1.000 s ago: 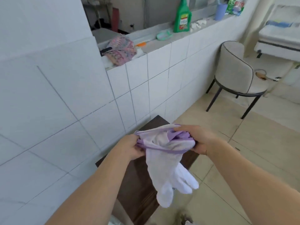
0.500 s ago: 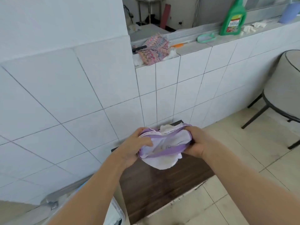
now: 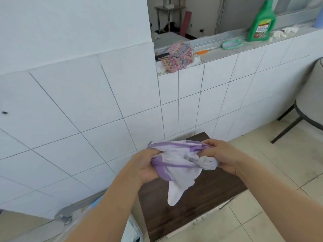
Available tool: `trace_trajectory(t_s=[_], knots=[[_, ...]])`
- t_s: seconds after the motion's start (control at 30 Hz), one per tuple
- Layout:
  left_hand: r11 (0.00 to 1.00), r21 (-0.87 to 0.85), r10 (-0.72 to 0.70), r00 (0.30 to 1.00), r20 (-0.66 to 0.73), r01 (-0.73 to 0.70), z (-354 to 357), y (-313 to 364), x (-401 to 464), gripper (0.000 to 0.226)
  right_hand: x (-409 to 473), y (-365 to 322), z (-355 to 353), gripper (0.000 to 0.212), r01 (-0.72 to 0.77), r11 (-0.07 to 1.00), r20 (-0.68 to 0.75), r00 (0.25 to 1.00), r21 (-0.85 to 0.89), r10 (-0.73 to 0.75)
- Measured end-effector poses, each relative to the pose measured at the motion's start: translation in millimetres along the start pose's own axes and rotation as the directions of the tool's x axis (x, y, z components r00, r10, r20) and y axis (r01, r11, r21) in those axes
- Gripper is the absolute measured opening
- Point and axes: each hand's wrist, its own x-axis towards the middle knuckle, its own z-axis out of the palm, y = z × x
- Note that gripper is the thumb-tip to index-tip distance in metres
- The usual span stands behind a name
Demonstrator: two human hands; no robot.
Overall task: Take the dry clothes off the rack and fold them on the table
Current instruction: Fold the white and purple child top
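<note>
Dark table (image 3: 201, 203) below; left hand (image 3: 146, 165), right hand (image 3: 222, 156) fingers curled, gripping bunched garment (image 3: 178, 163) between.

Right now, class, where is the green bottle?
In the head view the green bottle stands upright at the upper right, on the tiled ledge, just right of the mint-green ring-shaped object.

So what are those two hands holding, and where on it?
A small white cloth garment with purple trim: the left hand grips its left edge, the right hand its bunched right end.
</note>
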Motion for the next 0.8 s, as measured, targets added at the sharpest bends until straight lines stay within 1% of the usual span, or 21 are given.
trace_trajectory(t_s=[0.07, 0.1, 0.17, 0.2, 0.23, 0.27, 0.3, 0.33, 0.37, 0.4, 0.43, 0.5, 0.53, 0.57, 0.6, 0.63, 0.67, 0.7, 0.73, 0.77, 0.8], knots=[[0.995, -0.091, 0.044, 0.998, 0.046, -0.040, -0.1, 0.8, -7.7, 0.038, 8.7, 13.7, 18.8, 0.022, -0.028, 1.000, -0.130, 0.991, 0.007, 0.029], [0.993, -0.102, 0.073, 0.995, 0.072, -0.065, -1.5, 2.0, -12.7, 0.038, 13.1, 19.9, 30.1, 0.027, -0.033, 0.998, -0.199, 0.980, -0.049, 0.023], [0.985, -0.128, 0.136, 0.981, 0.138, -0.119, -8.0, 8.1, -22.6, 0.032, 12.1, 24.1, 53.7, 0.029, -0.006, 0.982, -0.342, 0.938, -0.187, -0.059], [0.982, -0.138, 0.153, 0.972, 0.180, -0.129, -14.9, 14.3, -25.0, 0.028, 10.1, 22.1, 68.4, 0.027, 0.021, 0.982, -0.353, 0.931, -0.189, -0.088], [0.982, -0.129, 0.165, 0.963, 0.214, -0.139, -19.2, 20.7, -26.7, 0.024, 7.3, 18.4, 79.7, 0.027, 0.045, 0.993, -0.323, 0.943, -0.110, -0.079], [0.983, -0.096, 0.175, 0.958, 0.226, -0.157, -23.5, 27.5, -26.5, 0.021, 2.2, 11.5, 90.7, 0.032, 0.048, 0.997, -0.251, 0.968, 0.061, -0.031], [0.984, -0.055, 0.175, 0.961, 0.214, -0.167, -28.1, 33.4, -25.7, 0.019, -1.9, 7.0, 98.8, 0.042, 0.030, 0.967, -0.136, 0.991, 0.255, 0.005], [0.983, -0.027, 0.183, 0.963, 0.200, -0.181, -35.0, 37.4, -21.9, 0.018, -5.3, 3.5, 105.1, 0.054, 0.002, 0.915, -0.016, 1.000, 0.404, 0.004], [0.982, -0.025, 0.186, 0.962, 0.199, -0.185, -40.4, 41.1, -19.8, 0.018, -5.6, 1.4, 109.9, 0.063, 0.009, 0.889, 0.056, 0.998, 0.457, -0.039], [0.980, -0.022, 0.197, 0.958, 0.206, -0.197, -46.9, 42.3, -15.8, 0.018, -7.3, 0.4, 114.0, 0.067, 0.041, 0.904, 0.087, 0.993, 0.425, -0.085], [0.980, -0.011, 0.195, 0.954, 0.227, -0.198, -52.6, 42.5, -13.4, 0.021, -7.3, 2.0, 118.7, 0.066, 0.082, 0.931, 0.082, 0.990, 0.357, -0.119], [0.982, -0.002, 0.183, 0.935, 0.305, -0.191, -63.6, 41.8, -7.5, 0.035, -0.9, 7.3, 126.5, 0.057, 0.143, 0.970, -0.001, 0.989, 0.194, -0.146], [0.981, 0.035, 0.171, 0.931, 0.324, -0.193, -68.9, 40.7, -2.6, 0.044, 3.6, 10.0, 128.0, 0.052, 0.144, 0.974, -0.079, 0.988, 0.176, -0.131], [0.972, 0.117, 0.160, 0.939, 0.303, -0.204, -73.0, 39.5, 1.7, 0.048, 8.1, 12.0, 127.9, 0.045, 0.145, 0.966, -0.151, 0.982, 0.212, -0.114], [0.942, 0.254, 0.158, 0.957, 0.243, -0.220, -77.7, 37.6, 11.2, 0.048, 16.3, 13.5, 127.1, 0.037, 0.138, 0.938, -0.194, 0.978, 0.318, -0.077], [0.884, 0.414, 0.169, 0.974, 0.154, -0.219, -82.2, 34.8, 19.3, 0.041, 22.8, 14.4, 126.1, 0.029, 0.117, 0.877, -0.206, 0.978, 0.466, -0.021], [0.817, 0.546, 0.186, 0.981, 0.059, -0.187, -87.4, 30.6, 29.9, 0.031, 28.2, 12.5, 125.6, 0.022, 0.078, 0.791, -0.180, 0.983, 0.607, 0.041], [0.785, 0.603, 0.187, 0.982, -0.011, -0.143, -93.2, 25.9, 42.0, 0.021, 32.3, 8.4, 123.4, 0.017, 0.033, 0.697, -0.120, 0.990, 0.716, 0.076], [0.806, 0.586, 0.156, 0.985, -0.067, -0.088, -99.7, 20.8, 53.5, 0.017, 37.2, 6.3, 119.7, 0.018, -0.027, 0.627, -0.038, 0.995, 0.778, 0.090], [0.858, 0.512, 0.095, 0.992, -0.087, -0.038, -103.0, 16.2, 63.6, 0.020, 45.2, 5.2, 116.8, 0.022, -0.079, 0.575, 0.045, 0.996, 0.815, 0.074], [0.912, 0.408, 0.008, 0.997, -0.079, 0.025, -104.5, 13.1, 72.0, 0.025, 50.7, 8.5, 114.3, 0.026, -0.128, 0.551, 0.115, 0.992, 0.824, 0.058]])
